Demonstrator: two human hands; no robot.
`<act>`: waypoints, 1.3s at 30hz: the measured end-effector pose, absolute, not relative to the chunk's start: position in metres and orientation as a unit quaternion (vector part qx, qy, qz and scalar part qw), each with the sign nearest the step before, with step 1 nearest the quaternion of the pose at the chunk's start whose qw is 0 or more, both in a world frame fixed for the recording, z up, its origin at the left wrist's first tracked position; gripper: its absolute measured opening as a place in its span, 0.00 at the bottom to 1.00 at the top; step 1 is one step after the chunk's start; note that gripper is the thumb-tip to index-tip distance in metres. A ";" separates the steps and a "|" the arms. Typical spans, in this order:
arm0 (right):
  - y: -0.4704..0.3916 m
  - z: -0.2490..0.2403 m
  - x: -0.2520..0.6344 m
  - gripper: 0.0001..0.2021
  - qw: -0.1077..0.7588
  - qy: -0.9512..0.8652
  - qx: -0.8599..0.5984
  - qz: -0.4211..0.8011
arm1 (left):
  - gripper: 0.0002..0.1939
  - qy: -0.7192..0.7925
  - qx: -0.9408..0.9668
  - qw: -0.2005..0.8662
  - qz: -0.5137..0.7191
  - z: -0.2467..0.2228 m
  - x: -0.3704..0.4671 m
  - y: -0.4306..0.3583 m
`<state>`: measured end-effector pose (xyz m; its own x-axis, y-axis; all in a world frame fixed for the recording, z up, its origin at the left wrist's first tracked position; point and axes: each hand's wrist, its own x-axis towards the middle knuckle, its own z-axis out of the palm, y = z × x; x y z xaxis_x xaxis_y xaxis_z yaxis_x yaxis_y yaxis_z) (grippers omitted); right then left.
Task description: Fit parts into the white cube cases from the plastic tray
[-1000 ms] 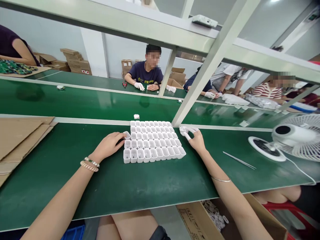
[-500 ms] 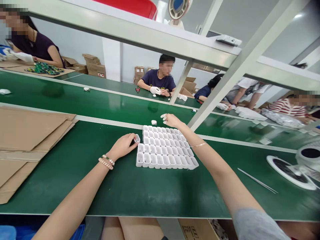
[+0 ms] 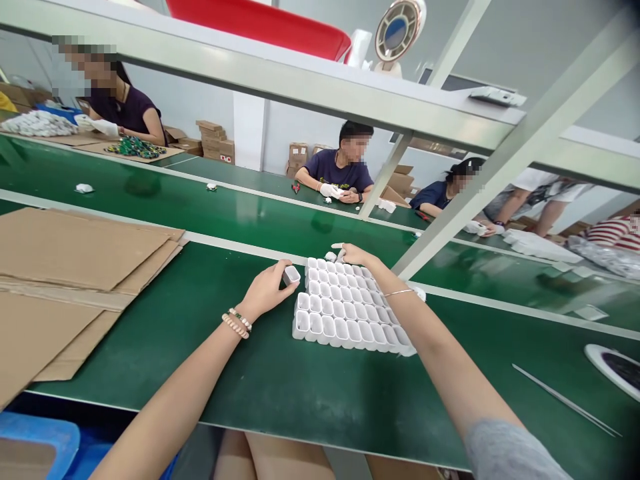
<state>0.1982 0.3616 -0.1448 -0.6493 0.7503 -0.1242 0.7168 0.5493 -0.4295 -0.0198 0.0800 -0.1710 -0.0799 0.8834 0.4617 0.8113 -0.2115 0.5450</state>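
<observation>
My left hand point(image 3: 267, 291) pinches a small white cup point(image 3: 291, 275) between thumb and fingers, just left of a block of white cups point(image 3: 345, 310) standing in tight rows on the green table. Beyond the far edge of the block, my right hand point(image 3: 354, 255) wears white finger covers. Its thumb and a lower finger are at a small white piece point(image 3: 331, 256) on the belt, while the index finger points left. Whether the fingers grip that piece is too small to tell.
Flat cardboard point(image 3: 85, 250) covers the left of the table. Tweezers point(image 3: 565, 399) and a white fan point(image 3: 615, 367) are at the right. A slanted metal post point(image 3: 465, 150) rises behind my right arm. Co-workers sit across the belt point(image 3: 250, 213).
The view has shifted left, so most things appear further right. My right hand has come to the small white piece on the belt. My left hand still holds its cup, now tilted differently.
</observation>
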 end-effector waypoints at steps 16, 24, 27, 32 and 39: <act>0.200 -0.090 0.227 0.22 0.372 -0.867 -0.211 0.256 | 0.18 0.467 0.718 0.000 0.516 -0.137 -0.005 0.056; 0.127 -0.088 0.232 0.15 0.413 -0.885 -0.162 0.141 | 0.24 0.425 0.767 -0.044 0.478 -0.130 0.008 0.042; 0.130 -0.089 0.233 0.17 0.413 -0.892 -0.139 0.117 | 0.26 0.434 0.760 -0.051 0.482 -0.130 0.009 0.040; 0.127 -0.088 0.234 0.19 0.416 -0.900 -0.104 0.073 | 0.29 0.422 0.774 -0.047 0.470 -0.130 0.008 0.040; 0.123 -0.090 0.235 0.22 0.395 -0.909 -0.123 0.049 | 0.27 0.425 0.772 -0.056 0.469 -0.129 0.010 0.040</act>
<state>0.2349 0.1233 -0.0901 -0.6582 0.2617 0.7059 0.1840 0.9651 -0.1862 0.0104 0.0399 -0.1292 0.1985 0.6041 0.7718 0.7089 -0.6323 0.3126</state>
